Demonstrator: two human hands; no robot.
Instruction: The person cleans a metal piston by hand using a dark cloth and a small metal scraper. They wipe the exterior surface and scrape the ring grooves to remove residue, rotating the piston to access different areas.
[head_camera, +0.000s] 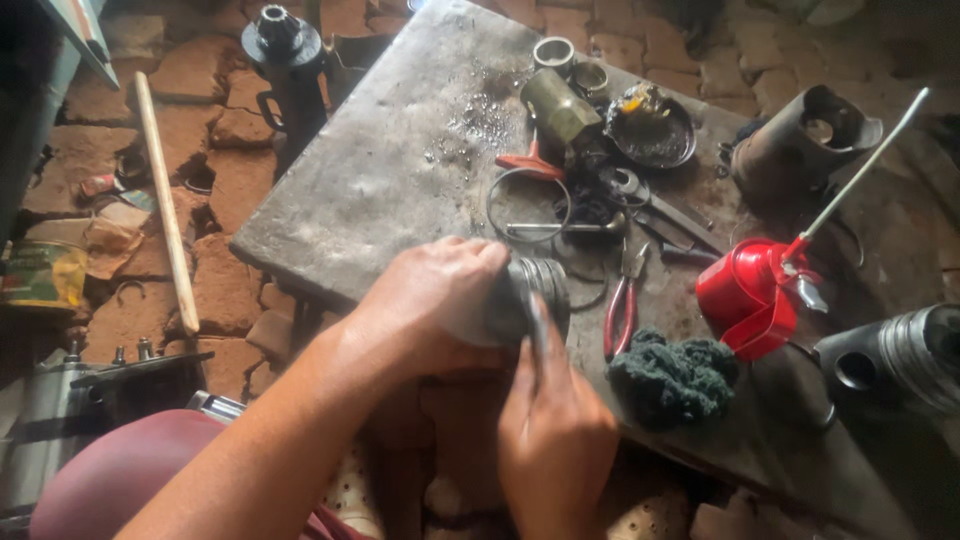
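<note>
Nearest the camera, the right hand (555, 440) is seen from the back, its fingers pinched around a thin metal piece (537, 325) that is pressed against the grooved side of a grey piston (535, 300). The piston is gripped by the left hand (430, 300), which is wrapped over its closed end and holds it at the near edge of the desk (380, 190), a worn grey slab.

Just right of the hands, a dark green rag (672, 378) is bunched on the desk, and a pair of red-handled pliers (622, 305) lies between it and the piston. Further right, a red oil can (750, 295) is stood with its long spout slanted up and to the right, and a second piston (900, 355) is laid on its side at the right edge.

Behind the held piston, thin wire rings (528, 205) and dark spanners (665, 215) are scattered together. Beyond these, a brass-coloured cylinder (558, 108) is laid at a tilt, with a shallow dark dish (652, 130) just beside it and two short metal sleeves (570, 65) behind. A dark cylinder liner (805, 140) is tipped over at the far right.

On the brick floor to the left, a wooden stick (165, 200) is laid lengthwise, and a black metal part (287, 60) is stood at the desk's far corner.
</note>
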